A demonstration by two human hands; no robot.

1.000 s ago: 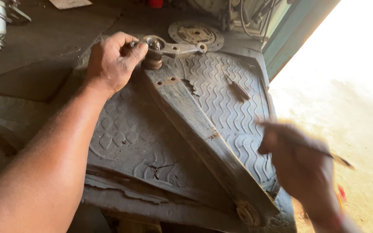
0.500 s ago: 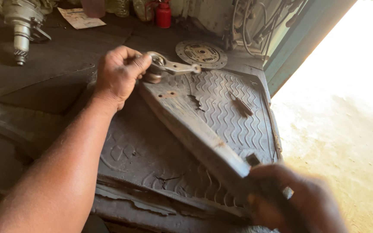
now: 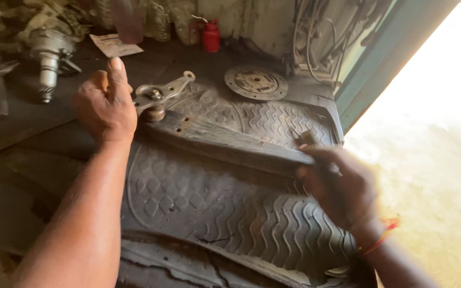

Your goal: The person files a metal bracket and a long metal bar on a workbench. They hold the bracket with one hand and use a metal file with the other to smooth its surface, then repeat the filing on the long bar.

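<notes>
A long rusty metal arm (image 3: 225, 143) lies across a dark ribbed rubber mat (image 3: 225, 213). At its far end sits a brown bushing with a silver bracket plate (image 3: 162, 92) on top. My left hand (image 3: 105, 104) rests against that end, fingers partly raised, touching the bracket. My right hand (image 3: 342, 192), blurred, grips the arm's near end at the right and lifts it. A small dark tool (image 3: 306, 137) shows just beyond the right hand's fingers.
A round clutch disc (image 3: 256, 82) lies at the back of the mat. A red can (image 3: 211, 36), a paper slip (image 3: 114, 45) and a metal shaft part (image 3: 48, 58) sit on the bench behind. Bright ground lies to the right.
The right hand has taken the arm's near end and swung it right and up, so the arm now lies nearly crosswise. The bracket turned with it; the left hand's fingers loosened.
</notes>
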